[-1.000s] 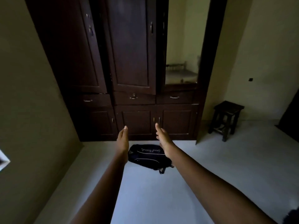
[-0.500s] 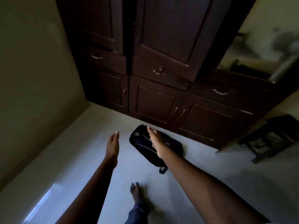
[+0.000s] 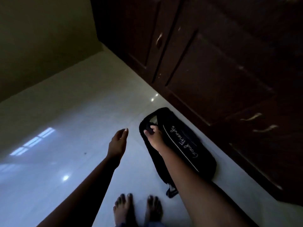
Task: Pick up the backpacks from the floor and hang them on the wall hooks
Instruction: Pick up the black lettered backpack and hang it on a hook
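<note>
Dark wood wardrobe [image 3: 213,63] fills far right. Glossy pale floor [image 3: 65,128] runs left & near. Black backpack [image 3: 188,145] w/ white script lies flat on floor, just beside wardrobe base. Right hand [image 3: 154,138] at bag's far end, fingers curled round dark fabric. Left hand [image 3: 117,145] just left of bag, apart, fingers loose, holding nothing. Bare feet [image 3: 124,208] nearest.

Right grip [image 3: 153,136] fingertips are buried in the bag [image 3: 180,145] top; which part they pinch is too dark to tell. Right forearm covers the bag's near side. Wardrobe [image 3: 213,63] cut off by top and right edges, feet [image 3: 124,210] by bottom edge.
</note>
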Motion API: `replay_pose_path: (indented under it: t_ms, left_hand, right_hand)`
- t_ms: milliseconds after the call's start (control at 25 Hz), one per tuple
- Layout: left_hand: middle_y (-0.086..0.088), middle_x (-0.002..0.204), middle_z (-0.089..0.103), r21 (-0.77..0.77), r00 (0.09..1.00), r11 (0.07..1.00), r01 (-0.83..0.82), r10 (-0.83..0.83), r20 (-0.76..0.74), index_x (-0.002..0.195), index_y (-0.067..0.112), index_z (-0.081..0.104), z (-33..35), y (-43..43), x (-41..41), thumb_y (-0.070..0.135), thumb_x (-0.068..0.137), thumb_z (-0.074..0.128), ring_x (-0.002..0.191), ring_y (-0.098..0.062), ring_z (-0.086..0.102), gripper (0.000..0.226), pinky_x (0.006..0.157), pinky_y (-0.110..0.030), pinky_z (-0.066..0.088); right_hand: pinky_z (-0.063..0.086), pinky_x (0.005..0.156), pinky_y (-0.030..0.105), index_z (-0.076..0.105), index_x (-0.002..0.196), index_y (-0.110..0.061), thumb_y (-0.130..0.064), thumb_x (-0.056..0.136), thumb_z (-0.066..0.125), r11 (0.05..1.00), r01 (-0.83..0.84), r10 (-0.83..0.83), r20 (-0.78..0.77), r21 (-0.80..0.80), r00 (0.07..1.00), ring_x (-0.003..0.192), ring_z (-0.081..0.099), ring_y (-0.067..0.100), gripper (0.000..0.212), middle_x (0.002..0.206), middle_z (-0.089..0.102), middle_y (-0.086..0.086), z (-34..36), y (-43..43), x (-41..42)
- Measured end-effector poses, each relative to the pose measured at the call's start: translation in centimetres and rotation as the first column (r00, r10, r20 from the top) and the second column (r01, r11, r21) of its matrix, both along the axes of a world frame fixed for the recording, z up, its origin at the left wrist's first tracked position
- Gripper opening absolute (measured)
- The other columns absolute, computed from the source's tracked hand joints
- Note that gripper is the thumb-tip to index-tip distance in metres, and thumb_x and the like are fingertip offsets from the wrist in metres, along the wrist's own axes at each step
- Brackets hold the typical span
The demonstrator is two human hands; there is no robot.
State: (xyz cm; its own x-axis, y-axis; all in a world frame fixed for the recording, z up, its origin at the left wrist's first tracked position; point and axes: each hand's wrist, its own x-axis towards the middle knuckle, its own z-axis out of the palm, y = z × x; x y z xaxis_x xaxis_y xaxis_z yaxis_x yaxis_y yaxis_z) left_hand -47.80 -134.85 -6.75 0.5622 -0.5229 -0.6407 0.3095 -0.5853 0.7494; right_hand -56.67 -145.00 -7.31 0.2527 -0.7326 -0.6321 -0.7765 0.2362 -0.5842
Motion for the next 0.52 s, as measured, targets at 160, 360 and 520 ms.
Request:
replay_pose_path:
  t_ms: [160,360,520]
  left_hand:
    - [-0.012,0.124,0.062,0.082,0.979,0.993,0.087,-0.100,0.175,0.126,0.013,0.054,-16.3,-3.8,0.8,0.033,0.094,0.047,0.113,-0.024,0.056,0.038,0.086,-0.024,0.035]
    - [-0.014,0.125,0.062,0.115,0.982,0.986,0.121,-0.136,0.131,0.125,0.014,0.055,-28.6,-6.8,0.8,0.032,0.092,0.051,0.115,-0.026,0.057,0.038,0.091,-0.029,0.042]
    - [-0.006,0.116,0.061,0.120,0.999,0.992,0.048,-0.048,-0.006,0.126,0.019,0.053,-30.2,-6.8,-0.5,0.034,0.092,0.051,0.099,-0.015,0.054,0.038,0.072,-0.022,0.042]
  right_hand:
    - [0.018,0.113,0.030,0.028,0.142,-0.008,-0.022,0.086,0.061,0.927,-0.364,0.332,-0.253,-0.091,0.909,0.140,0.024,0.029,0.066,0.151,0.024,0.016,-16.8,-5.3,0.5]
    - [0.018,0.115,0.044,0.011,0.148,-0.016,-0.026,0.084,0.065,0.848,-0.529,0.453,-0.482,-0.026,0.750,0.142,0.014,0.036,0.085,0.156,0.011,0.018,-31.2,-8.0,0.4]
    - [0.037,0.101,0.042,0.028,0.142,-0.016,-0.008,0.096,0.034,0.751,-0.644,0.443,-0.610,-0.149,0.657,0.129,0.039,0.033,0.046,0.142,0.041,0.017,-33.0,-6.8,0.3]
